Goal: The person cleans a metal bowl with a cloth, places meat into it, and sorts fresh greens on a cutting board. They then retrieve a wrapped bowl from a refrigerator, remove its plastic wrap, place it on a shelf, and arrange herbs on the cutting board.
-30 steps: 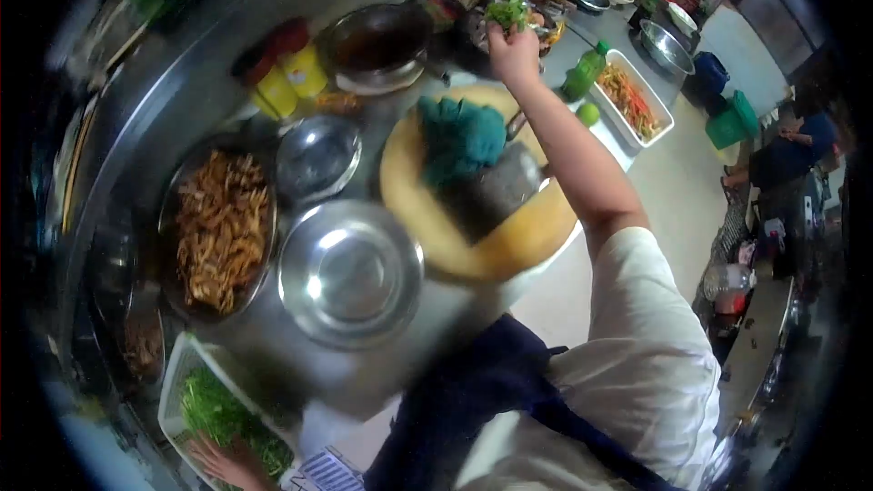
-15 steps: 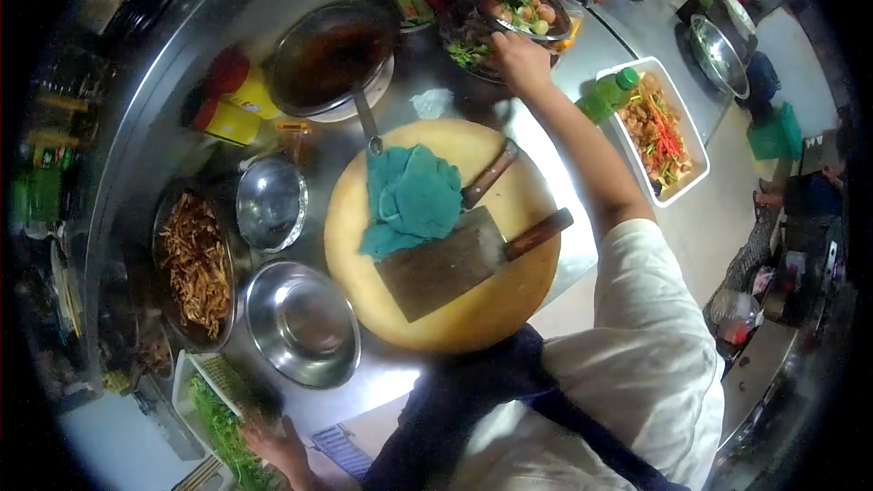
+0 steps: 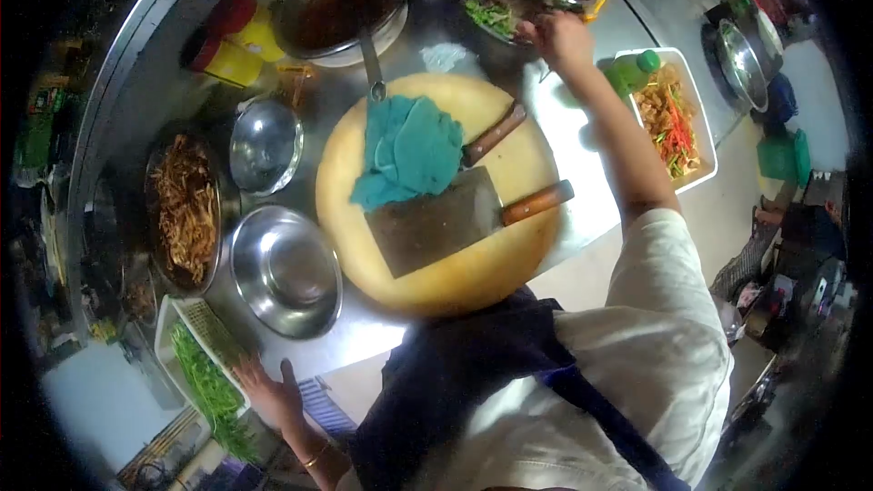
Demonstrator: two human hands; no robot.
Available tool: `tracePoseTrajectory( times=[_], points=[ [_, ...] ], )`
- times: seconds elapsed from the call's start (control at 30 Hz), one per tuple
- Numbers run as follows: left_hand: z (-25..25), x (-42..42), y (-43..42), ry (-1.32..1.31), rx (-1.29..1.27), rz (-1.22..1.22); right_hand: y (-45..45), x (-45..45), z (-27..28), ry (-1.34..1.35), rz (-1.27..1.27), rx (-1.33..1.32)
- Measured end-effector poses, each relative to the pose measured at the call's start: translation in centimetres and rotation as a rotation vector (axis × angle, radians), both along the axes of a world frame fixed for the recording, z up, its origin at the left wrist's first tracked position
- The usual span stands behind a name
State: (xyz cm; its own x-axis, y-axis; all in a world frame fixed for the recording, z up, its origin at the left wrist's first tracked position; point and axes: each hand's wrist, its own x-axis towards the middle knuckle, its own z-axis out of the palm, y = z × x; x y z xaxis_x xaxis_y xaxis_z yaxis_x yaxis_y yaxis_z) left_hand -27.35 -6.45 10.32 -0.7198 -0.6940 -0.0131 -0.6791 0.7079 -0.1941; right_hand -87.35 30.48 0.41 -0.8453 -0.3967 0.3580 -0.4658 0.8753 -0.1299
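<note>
My right hand (image 3: 562, 41) reaches to the back of the counter, fingers drawn together beside a bowl with green herbs (image 3: 491, 20); what they hold, if anything, I cannot make out. Low on the left, my left hand (image 3: 270, 393) has its thumb apart and fingers stretched out against the side of a white basket (image 3: 207, 327) of leafy greens (image 3: 205, 382). Between my arms, a round chopping board (image 3: 436, 291) bears a cleaver (image 3: 427, 227), a second wooden knife handle (image 3: 496, 135) and a crumpled teal cloth (image 3: 409, 150) covering that knife's blade.
Left of the board stand a steel basin (image 3: 286, 273), a smaller metal bowl (image 3: 265, 147) and an oval dish of brown shreds (image 3: 185, 214). A pan of dark sauce (image 3: 341, 5) sits behind. On the right, a green-capped bottle (image 3: 627, 73) leans in a white tray (image 3: 711, 141) of food.
My right hand has drawn slightly back from the bowls, fingers now pinched. My left hand has come further into view along the basket. The view has shifted, so the board appears higher.
</note>
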Motion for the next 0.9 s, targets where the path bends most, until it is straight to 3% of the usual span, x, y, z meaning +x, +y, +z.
tracePoseTrajectory(
  times=[0.07, 0.1, 0.13, 0.2, 0.37, 0.47, 0.53, 0.6, 0.63, 0.73, 0.8, 0.9],
  points=[
    [0.1, -0.2, 0.9, -0.106, 0.039, 0.079, 0.7, -1.0, -2.6, -0.366, -0.203, -0.899],
    [-0.6, 0.9, 0.9, -0.076, 0.016, 0.052, 0.6, -1.4, -2.8, -0.577, -0.352, -1.508],
    [-1.3, 1.8, 0.9, -0.047, -0.009, 0.029, 2.7, -3.4, -4.5, -0.796, -0.299, -1.647],
    [-1.8, 2.2, 0.7, -0.037, 0.025, 0.043, 1.1, -3.3, -1.1, -0.709, -0.269, -1.914],
    [-1.7, 1.5, 0.4, 0.029, 0.063, 0.008, 4.1, -17.8, -10.7, -0.229, -0.519, -1.401],
    [-2.7, 2.1, 0.2, 0.060, 0.065, 0.000, 3.3, -13.7, -1.9, -0.066, -0.444, -1.207],
    [-3.4, 3.6, -0.1, 0.026, 0.064, 0.015, 3.1, -10.7, 4.4, 0.290, -0.367, -0.840],
    [-3.1, 3.8, 0.3, 0.038, 0.065, 0.020, 2.3, -7.9, 8.5, 0.413, -0.274, -0.575],
    [-3.0, 3.5, 0.5, 0.057, 0.077, 0.017, 2.9, -8.2, 8.1, 0.506, -0.117, -0.446],
    [-2.1, 1.4, 1.6, 0.042, 0.119, 0.052, 2.5, -6.1, 5.9, 0.337, 0.104, 0.137],
    [-2.3, 1.5, 1.4, 0.031, 0.133, 0.056, 2.2, -5.1, 3.6, 0.495, 0.314, 0.426],
    [-3.4, 2.6, 0.6, 0.037, 0.129, 0.055, 1.7, -5.3, 5.1, 0.446, 0.156, 0.436]
  ],
)
